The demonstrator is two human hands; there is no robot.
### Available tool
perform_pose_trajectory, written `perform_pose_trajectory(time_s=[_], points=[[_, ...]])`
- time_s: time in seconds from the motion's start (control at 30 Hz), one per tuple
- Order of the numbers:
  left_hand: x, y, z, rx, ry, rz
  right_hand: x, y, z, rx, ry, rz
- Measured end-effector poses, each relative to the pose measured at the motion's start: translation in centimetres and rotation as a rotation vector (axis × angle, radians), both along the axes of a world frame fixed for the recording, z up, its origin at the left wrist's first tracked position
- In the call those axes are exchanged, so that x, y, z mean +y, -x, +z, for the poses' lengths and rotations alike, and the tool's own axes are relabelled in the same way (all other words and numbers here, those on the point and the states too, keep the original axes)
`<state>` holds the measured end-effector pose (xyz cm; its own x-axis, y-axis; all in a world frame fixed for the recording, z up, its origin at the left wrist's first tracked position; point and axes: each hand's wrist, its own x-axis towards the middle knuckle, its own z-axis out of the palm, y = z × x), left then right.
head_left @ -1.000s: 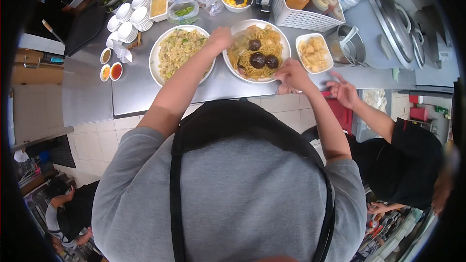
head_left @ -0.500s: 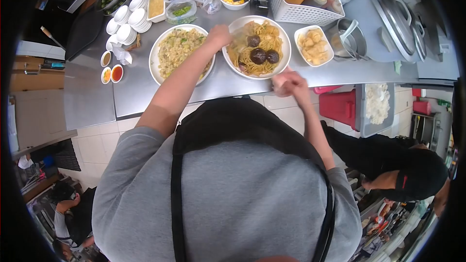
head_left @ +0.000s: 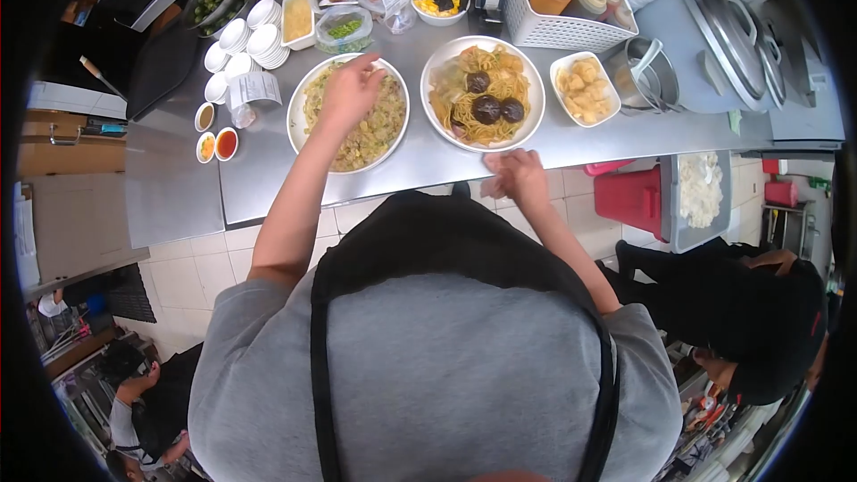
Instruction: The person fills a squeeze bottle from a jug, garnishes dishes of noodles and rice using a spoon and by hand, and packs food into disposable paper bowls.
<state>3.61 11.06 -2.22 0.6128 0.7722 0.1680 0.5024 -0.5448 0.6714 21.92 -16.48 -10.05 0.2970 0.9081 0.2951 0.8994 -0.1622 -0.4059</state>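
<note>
Over the plate of fried rice (head_left: 361,153) hovers my left hand (head_left: 350,91), fingers slightly bent and apart, with nothing visible in it. To its right is a plate of noodles (head_left: 469,129) topped with dark mushroom caps (head_left: 486,109). My right hand (head_left: 524,176) is at the counter's front edge, just below the noodle plate. Its fingers are closed on a thin, pale, crumpled sheet (head_left: 493,186), whose material I cannot make out. A square white bowl of golden fried pieces (head_left: 583,91) sits right of the noodles.
Sauce dishes (head_left: 227,144) and stacked white cups (head_left: 265,40) stand left. A printed slip (head_left: 254,87) lies there. Behind are a bag of green onion (head_left: 344,29), an egg-and-seaweed bowl (head_left: 439,2) and a bottle basket (head_left: 571,33). A metal pot (head_left: 644,76) stands right. Co-workers (head_left: 723,303) are behind.
My left hand has left the noodle plate's rim and moved left over the fried rice. My right hand has dropped slightly down and left. The view has shifted a little.
</note>
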Motion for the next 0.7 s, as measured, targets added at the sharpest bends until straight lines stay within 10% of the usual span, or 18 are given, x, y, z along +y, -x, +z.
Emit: perform_pose_trajectory(time_s=[0.17, 0.27, 0.7], points=[[0.1, 6.1, -0.6, -0.055, -0.013, 0.082, 1.5, 2.9, -0.9, 0.219, -0.056, 0.176], [-0.1, 7.6, -0.8, -0.004, 0.225, 0.147, -0.9, -1.1, -4.0, 0.370, 0.013, -0.177], [-7.1, -3.4, -5.4, 0.062, -0.684, -0.674, 2.4, -4.0, -4.1, 0.738, -0.663, -0.683]])
